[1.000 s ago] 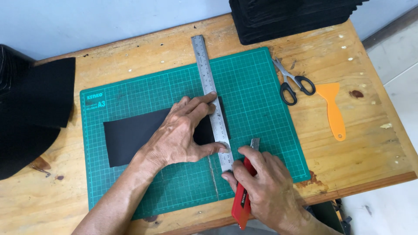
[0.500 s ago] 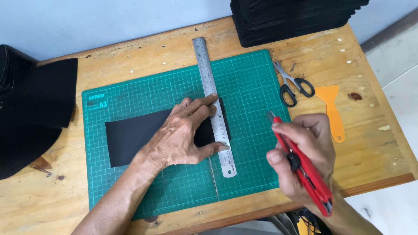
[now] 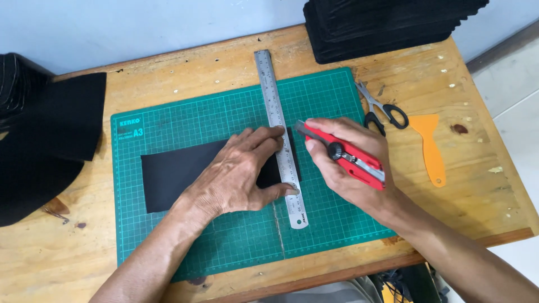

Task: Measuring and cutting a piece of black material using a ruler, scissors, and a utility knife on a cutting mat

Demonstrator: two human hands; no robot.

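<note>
A black rectangular sheet (image 3: 174,171) lies on a green cutting mat (image 3: 224,118). A steel ruler (image 3: 272,101) runs across the sheet's right end, front to back. My left hand (image 3: 238,174) is spread flat over the sheet, its fingertips pressing the ruler down. A red utility knife (image 3: 348,157) is gripped in my right hand (image 3: 345,165), just right of the ruler. Its blade tip points at the ruler's edge near the sheet's far corner.
The mat lies on a wooden table (image 3: 477,196). Black-handled scissors (image 3: 382,109) and an orange scraper (image 3: 429,146) rest right of the mat. A stack of black sheets (image 3: 387,22) stands at the back right, with more black material (image 3: 39,134) at the left edge.
My right hand left the ruler's near end, swung out to the right with the knife, then came back to the ruler's edge further up. The left hand stayed in place.
</note>
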